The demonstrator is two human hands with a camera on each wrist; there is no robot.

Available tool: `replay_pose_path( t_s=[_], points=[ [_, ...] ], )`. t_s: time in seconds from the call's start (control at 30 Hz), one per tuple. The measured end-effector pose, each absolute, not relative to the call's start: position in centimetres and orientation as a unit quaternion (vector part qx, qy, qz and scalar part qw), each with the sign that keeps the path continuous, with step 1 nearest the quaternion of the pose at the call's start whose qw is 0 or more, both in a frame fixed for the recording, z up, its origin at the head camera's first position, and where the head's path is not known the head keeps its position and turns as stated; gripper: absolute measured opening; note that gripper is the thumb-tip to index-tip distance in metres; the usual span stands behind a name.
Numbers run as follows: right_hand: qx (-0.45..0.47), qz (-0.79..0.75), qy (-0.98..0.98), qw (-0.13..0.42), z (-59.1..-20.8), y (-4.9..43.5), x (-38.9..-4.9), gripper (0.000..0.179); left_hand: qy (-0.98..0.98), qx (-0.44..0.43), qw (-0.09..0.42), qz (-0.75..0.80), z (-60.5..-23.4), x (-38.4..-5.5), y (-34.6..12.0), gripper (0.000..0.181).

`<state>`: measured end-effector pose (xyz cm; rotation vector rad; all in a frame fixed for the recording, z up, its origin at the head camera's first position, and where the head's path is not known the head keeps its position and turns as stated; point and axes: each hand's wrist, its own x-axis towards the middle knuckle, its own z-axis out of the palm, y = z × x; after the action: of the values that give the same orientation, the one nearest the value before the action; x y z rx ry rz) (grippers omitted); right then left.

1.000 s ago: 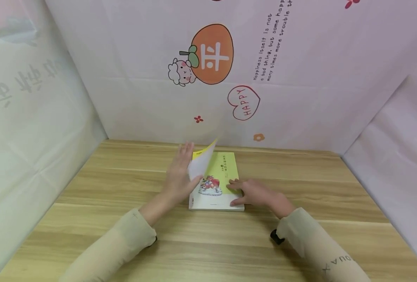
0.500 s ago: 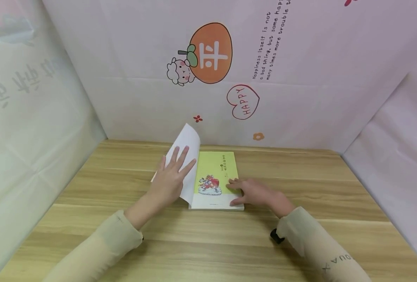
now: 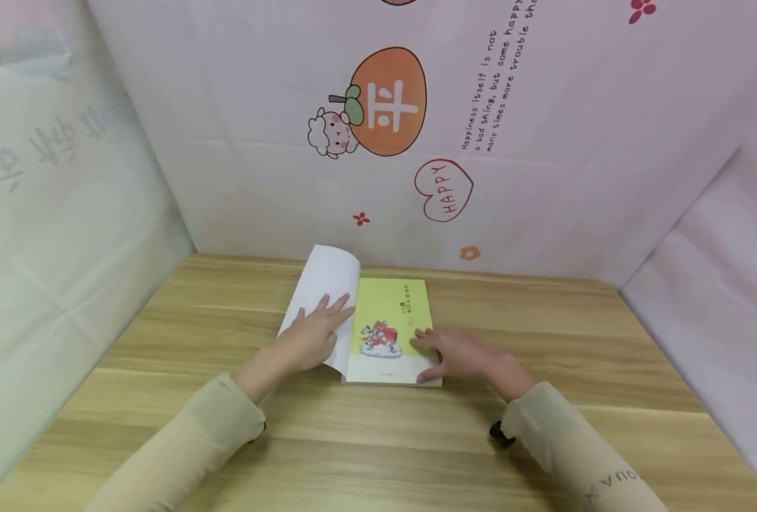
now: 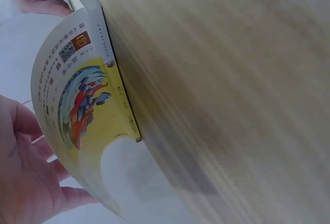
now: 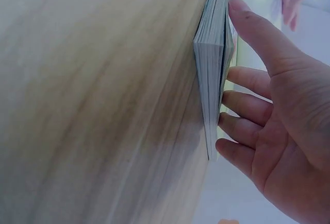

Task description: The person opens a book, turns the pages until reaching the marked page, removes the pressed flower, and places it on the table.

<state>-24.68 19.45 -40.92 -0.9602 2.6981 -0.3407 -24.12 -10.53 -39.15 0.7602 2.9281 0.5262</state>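
A paperback book (image 3: 387,323) lies on the wooden table, its front cover (image 3: 322,284) folded over to the left and curving up off the tabletop. The page that shows is yellow above and white below, with a small red figure and a column of characters. My left hand (image 3: 308,334) rests on the white inside of the cover with its fingers spread. In the left wrist view, the cover's printed outside (image 4: 82,105) bows above the table. My right hand (image 3: 458,353) touches the book's right side, thumb and fingertips (image 5: 229,98) at the edge of the pages.
The wooden table (image 3: 378,441) reaches back to a white printed cloth (image 3: 256,199) standing behind the book. More white cloth (image 3: 723,270) hangs at the right side, and another sheet (image 3: 84,235) at the left.
The cover has swung from near upright over to the left and come down lower. My left hand has moved left with it, from the cover's edge onto its inside. My right hand has stayed put.
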Motion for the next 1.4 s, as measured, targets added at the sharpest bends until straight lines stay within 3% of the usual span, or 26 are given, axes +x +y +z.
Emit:
replay_pose_path(
  t_s=[0.1, 0.27, 0.7, 1.03, 1.4],
  points=[
    [-0.330, -0.113, 0.927, 0.135, -40.9, 19.2, -24.5, 0.085, 0.958, 0.230, 0.062, 0.162, -39.8, -24.1, -10.9, 0.052],
    [-0.323, -0.095, 0.930, 0.150, -40.6, 18.9, -24.3, 0.094, 0.962, 0.219, 0.101, 0.124, -40.6, -24.0, -11.7, 0.066],
    [-0.318, -0.113, 0.925, 0.176, -40.2, 19.1, -24.5, 0.089, 0.955, 0.237, 0.123, 0.129, -40.9, -24.2, -12.4, 0.073],
    [-0.336, -0.116, 0.915, 0.191, -39.9, 19.8, -24.8, 0.062, 0.947, 0.246, 0.152, 0.139, -40.7, -24.5, -12.6, 0.074],
    [-0.334, -0.141, 0.914, 0.180, -40.0, 20.5, -24.8, 0.056, 0.937, 0.253, 0.180, 0.160, -39.9, -24.6, -12.9, 0.074]
  ],
)
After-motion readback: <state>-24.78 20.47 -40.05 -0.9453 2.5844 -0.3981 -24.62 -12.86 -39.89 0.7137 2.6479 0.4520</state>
